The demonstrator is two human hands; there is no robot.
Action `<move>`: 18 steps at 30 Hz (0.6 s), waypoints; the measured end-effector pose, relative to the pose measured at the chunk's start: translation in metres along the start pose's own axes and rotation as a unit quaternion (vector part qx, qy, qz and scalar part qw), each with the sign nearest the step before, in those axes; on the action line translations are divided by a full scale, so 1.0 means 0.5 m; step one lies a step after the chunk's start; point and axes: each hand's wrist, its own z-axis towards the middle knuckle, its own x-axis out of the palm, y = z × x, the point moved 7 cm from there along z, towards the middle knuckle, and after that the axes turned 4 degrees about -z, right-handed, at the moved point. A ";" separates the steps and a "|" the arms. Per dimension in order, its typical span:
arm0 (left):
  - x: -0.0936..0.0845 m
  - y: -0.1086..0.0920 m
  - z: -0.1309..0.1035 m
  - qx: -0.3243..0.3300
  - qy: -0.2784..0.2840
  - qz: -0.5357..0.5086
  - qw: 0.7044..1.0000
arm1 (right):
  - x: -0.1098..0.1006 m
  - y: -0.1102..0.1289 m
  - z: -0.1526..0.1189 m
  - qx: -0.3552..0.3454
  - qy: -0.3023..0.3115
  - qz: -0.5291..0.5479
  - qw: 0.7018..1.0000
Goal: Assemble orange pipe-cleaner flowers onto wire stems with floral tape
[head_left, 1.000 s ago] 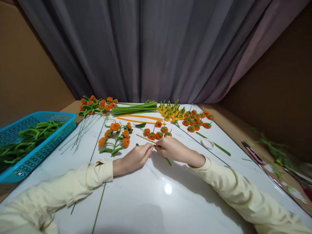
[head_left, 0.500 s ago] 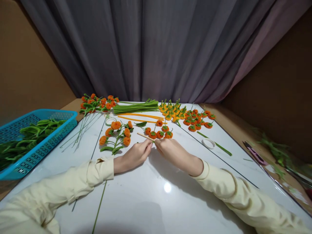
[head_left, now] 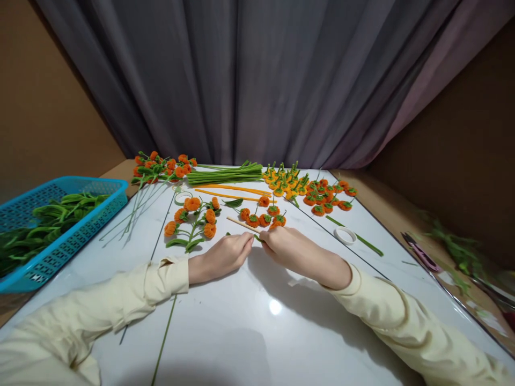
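Observation:
My left hand (head_left: 225,257) pinches one end of a short green stem (head_left: 256,237) over the middle of the white table. Close beside it, my right hand (head_left: 295,251) is closed round a thin wooden stick (head_left: 242,224), which points up and to the left; its fingers also meet the stem's other end. Left of my hands lies a green branch with orange pumpkins (head_left: 193,230). Several small orange pumpkins (head_left: 264,220) with green tops sit just beyond my knuckles, near a green leaf (head_left: 233,203).
A blue basket (head_left: 72,236) of green leaves stands at left. Green stems (head_left: 225,175), orange stems (head_left: 237,190), yellow pieces (head_left: 284,182) and more orange pumpkins (head_left: 328,197) lie at the back. White tape (head_left: 345,236) and pink-handled scissors (head_left: 426,257) are at right.
My right hand has moved slightly right, away from my left hand, and a bit of green stem now shows between them. The stick's visible part looks a little longer.

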 end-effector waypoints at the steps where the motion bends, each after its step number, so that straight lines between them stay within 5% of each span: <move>1: -0.001 -0.001 0.000 0.007 -0.006 0.002 1.000 | -0.004 0.002 -0.003 -0.003 0.003 -0.013 1.000; 9: -0.003 0.005 -0.001 0.016 -0.028 0.026 0.999 | -0.009 0.026 -0.003 -0.087 -0.009 -0.053 0.995; 18: -0.010 -0.030 -0.009 0.135 -0.047 0.060 0.988 | -0.032 -0.006 0.004 -0.113 0.003 0.131 0.985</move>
